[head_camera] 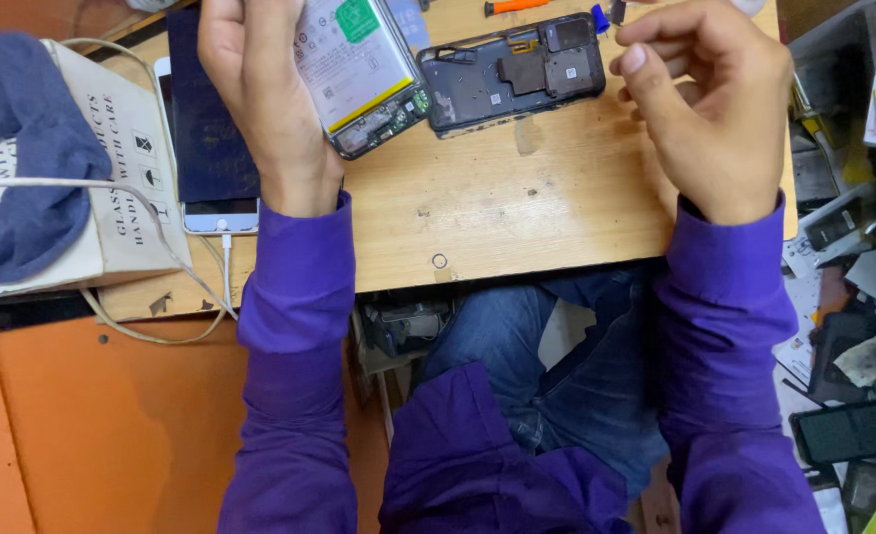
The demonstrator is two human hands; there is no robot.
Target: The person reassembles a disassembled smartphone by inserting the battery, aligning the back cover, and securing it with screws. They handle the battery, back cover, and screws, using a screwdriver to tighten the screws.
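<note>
Currently the left hand (260, 89) grips the opened phone (364, 69); the right hand (715, 109), fingers curled, holds nothing visible, beside the removed back cover (512, 71). Disassembly likely underway.

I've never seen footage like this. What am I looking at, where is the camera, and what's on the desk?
There is no machine here: a person in purple sleeves works with bare hands, and one camera worn on their head looks down. The left hand holds an opened phone with its battery showing. The right hand is loosely curled above the wooden desk; whether it pinches something small I cannot tell. Beside the opened phone lies a dark phone frame. To the left are a white phone on a cable, and a cardboard box with a blue cloth on top.
</note>
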